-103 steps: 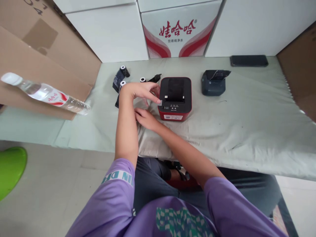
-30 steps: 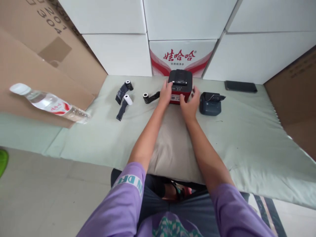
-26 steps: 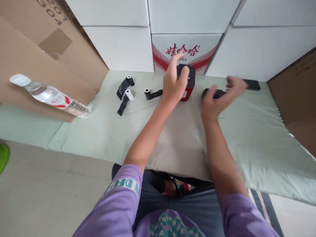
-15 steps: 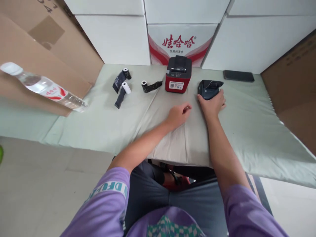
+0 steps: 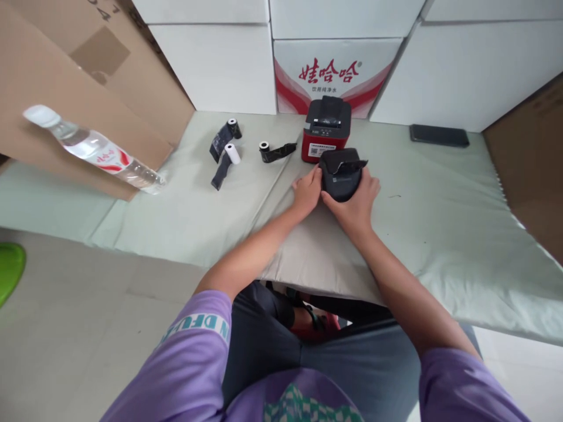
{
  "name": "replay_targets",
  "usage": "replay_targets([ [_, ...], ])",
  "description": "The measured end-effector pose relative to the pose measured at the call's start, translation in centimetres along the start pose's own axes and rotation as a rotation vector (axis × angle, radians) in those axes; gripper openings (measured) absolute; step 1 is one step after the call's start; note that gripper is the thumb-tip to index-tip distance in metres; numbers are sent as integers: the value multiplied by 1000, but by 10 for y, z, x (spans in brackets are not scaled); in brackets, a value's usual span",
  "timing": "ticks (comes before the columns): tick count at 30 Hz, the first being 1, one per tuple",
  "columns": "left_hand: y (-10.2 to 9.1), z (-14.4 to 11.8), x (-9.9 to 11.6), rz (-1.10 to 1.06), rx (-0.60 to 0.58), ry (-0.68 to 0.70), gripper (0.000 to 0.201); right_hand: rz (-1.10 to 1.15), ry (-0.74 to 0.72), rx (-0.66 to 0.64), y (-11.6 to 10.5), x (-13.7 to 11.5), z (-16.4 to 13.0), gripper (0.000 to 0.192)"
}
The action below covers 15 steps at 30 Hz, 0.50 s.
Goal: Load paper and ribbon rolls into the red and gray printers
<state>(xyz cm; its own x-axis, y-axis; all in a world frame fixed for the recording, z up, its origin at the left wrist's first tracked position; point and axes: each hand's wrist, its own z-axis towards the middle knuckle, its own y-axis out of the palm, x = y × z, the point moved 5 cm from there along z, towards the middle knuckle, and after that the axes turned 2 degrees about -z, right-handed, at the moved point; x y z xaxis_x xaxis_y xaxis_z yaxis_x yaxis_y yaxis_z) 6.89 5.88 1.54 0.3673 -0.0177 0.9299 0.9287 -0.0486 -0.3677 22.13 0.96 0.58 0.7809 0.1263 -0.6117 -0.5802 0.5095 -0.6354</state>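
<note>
1. Just right of centre in the head view, my right hand [image 5: 358,202] grasps the compact dark printer [image 5: 341,185], thumb across its front, fingers round the right side.
2. From the left, my left hand [image 5: 308,190] grips its other side.
3. Just above stands the red-and-black receipt printer [image 5: 323,140].
4. Upper left of centre lie three partly unrolled paper rolls [image 5: 233,154].
</note>
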Motion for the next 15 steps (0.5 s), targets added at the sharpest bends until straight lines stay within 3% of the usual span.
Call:
replay_targets([
  [5,-11,10,3,75,-22,25,45,99,58,-85,10,0,-11,133],
  [9,-24,20,-3,195,-14,38,38,139,1,-141,12,-7,-14,124],
  [15,-40,24,-6,414,-62,212,35,198,-100,-277,12,-9,-4,127],
])
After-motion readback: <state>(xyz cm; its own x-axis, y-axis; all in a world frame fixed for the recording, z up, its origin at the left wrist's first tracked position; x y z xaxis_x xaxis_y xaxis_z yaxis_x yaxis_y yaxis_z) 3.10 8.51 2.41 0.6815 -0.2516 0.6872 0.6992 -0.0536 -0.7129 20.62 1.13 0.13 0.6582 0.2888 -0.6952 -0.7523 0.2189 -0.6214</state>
